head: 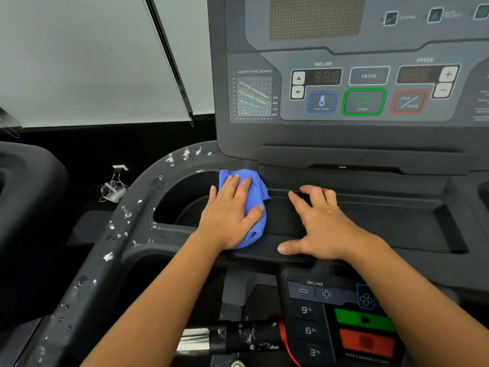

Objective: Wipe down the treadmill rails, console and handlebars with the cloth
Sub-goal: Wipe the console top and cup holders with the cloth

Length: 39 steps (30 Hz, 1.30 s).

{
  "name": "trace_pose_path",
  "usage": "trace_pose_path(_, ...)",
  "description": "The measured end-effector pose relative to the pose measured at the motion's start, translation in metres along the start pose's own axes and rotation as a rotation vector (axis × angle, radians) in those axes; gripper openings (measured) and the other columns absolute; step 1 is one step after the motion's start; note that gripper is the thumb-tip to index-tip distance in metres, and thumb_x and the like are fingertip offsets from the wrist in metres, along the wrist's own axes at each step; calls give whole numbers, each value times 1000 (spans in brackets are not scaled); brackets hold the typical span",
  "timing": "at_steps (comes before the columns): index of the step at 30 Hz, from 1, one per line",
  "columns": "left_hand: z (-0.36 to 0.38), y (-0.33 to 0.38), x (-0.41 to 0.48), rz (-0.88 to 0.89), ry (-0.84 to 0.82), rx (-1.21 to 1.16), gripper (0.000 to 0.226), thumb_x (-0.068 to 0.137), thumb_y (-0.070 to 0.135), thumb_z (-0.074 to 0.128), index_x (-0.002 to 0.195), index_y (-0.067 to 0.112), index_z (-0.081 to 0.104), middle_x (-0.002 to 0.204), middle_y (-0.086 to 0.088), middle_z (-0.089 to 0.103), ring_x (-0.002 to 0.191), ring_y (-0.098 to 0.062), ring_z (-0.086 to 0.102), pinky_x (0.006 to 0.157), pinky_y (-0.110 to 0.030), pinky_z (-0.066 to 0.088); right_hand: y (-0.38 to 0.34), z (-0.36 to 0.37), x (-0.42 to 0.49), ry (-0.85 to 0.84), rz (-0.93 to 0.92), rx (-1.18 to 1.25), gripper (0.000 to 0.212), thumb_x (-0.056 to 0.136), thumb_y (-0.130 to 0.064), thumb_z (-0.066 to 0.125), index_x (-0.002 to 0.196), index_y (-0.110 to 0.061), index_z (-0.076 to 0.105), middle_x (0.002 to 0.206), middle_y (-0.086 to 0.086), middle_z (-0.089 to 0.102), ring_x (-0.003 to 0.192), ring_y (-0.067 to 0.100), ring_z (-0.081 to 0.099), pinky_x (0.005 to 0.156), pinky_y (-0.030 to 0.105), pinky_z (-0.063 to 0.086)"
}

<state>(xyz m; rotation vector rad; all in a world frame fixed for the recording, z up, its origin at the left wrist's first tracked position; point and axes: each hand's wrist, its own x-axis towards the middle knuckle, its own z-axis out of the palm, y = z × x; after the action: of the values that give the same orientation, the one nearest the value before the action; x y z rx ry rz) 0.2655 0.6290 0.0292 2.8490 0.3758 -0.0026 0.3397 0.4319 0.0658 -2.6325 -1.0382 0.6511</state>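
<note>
Item 1. Crumpled blue microfibre cloth (258,186): lies on the dark console ledge, at the lip between the round cup-holder recess (185,200) and the shallow black accessory tray (383,215).

Item 2. Left hand (230,215): palm down on the cloth. The fingers are straight and slightly spread, pressing it flat. The thumb lies along the cloth's right edge. Cloth shows above the fingertips and below the thumb.

Item 3. Right hand (320,226): palm down on the tray's left part, just beside the cloth but apart from it. The fingers are spread wide with the tips a little bent, and they hold nothing.

Item 4. Dark grey treadmill console (344,139): rises upright behind both hands. It carries a heart-rate zone chart (254,96), incline and speed readouts, a blue-outlined cool-down key, a green-outlined start key (363,102) and a red-outlined stop/pause key (408,102).

Item 5. Curved black handlebar (127,229): sweeps round the left of the recess, its coating chipped in white flecks.

Item 6. Lower keypad (307,311): sits below the right forearm, with incline minus and plus, percentage keys, and green and red bars.

Item 7. Black cross grip with silver metal sleeve (193,340): lies under the forearms, also flecked. A red cord (284,337) hangs beside it.

Item 8. White cables (113,190): bundled on the dark floor to the left, beyond the handlebar.
</note>
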Motion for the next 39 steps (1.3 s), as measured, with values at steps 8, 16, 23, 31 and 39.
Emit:
trace_pose_path(8,7,3,-58,9,41,-15,82,83,66,8,152,22,9,160,0,4,145,-9,-9,115,-35,-7,1,2,1,-34,9,-29,112,69,-72,62,152,-21,5,152,-5,-10,140,28,-15,117,50,9)
trace_pose_path(16,9,28,-24,-151,-4,116,80,89,64,6,151,14,3,159,-14,4,146,-26,-3,118,-45,1,-11,-1,3,-99,82,-105,107,73,-67,61,152,-23,3,156,0,-16,142,32,-18,117,52,2)
trace_pose_path(23,5,13,-62,-84,-25,128,90,77,70,-7,152,20,-2,160,-3,-3,146,-14,-10,116,-46,-4,-9,3,-1,-70,99,-77,105,73,-69,58,152,-22,6,155,-5,-19,142,26,-22,116,52,2)
trace_pose_path(31,11,19,-36,-118,-8,18,80,89,65,10,152,16,1,160,-9,-3,146,-21,-9,117,-47,-1,-8,5,-1,-68,108,-90,105,72,-70,56,152,-23,6,156,-5,-21,142,25,-22,117,52,3)
trace_pose_path(39,0,-4,-63,-12,-35,55,86,80,69,-2,152,21,1,160,3,-1,145,-9,-9,117,-48,-2,-10,6,-1,-75,123,-111,105,73,-71,56,152,-24,5,156,-5,-22,142,25,-23,116,54,3)
